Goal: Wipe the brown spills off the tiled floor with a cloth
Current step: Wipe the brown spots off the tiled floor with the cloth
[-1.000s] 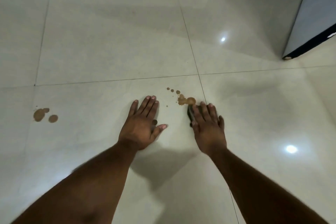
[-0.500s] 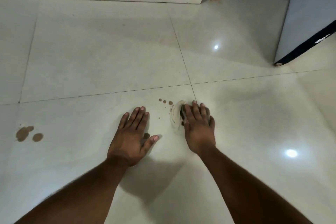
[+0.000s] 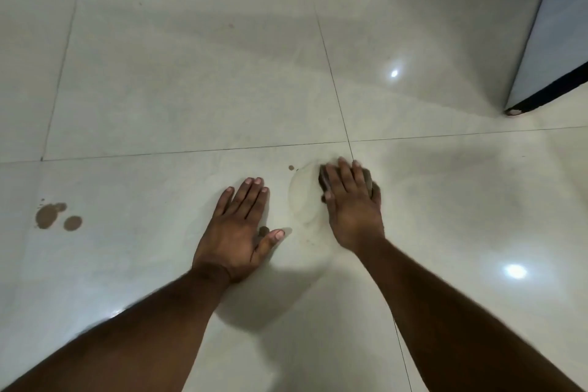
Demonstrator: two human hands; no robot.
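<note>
Far left, a cluster of brown spills [image 3: 52,216] is seen untouched on the tiled floor [image 3: 191,73]: one large blot with a smaller round drop just beside it and a few tiny specks above; this patch is judged still to be done. Toward the middle, the left hand [image 3: 237,226] is laid flat on the tile, fingers straight and together, thumb splayed out, nothing held; it is read as a brace only. A small brown spot [image 3: 263,230] is seen between its thumb and palm edge, touching or just beside the hand, not wiped. Further right, a pale wet smear [image 3: 304,197] is visible between the two hands, where brown is mostly gone; only a faint film is left, so this spot is judged nearly cleared. One small brown drop [image 3: 290,167] remains at the smear's upper left edge. The right hand [image 3: 351,200] is pressed down on a dark cloth [image 3: 369,183], fingers straight and spread over it; the cloth is mostly hidden under the fingers, only dark edges showing near the grout cross. Whether the thumb is curled round it cannot be told. At far right a dark-based appliance [image 3: 547,73] stands well apart. Overall: task judged partly done, left cluster and stray drops outstanding.
</note>
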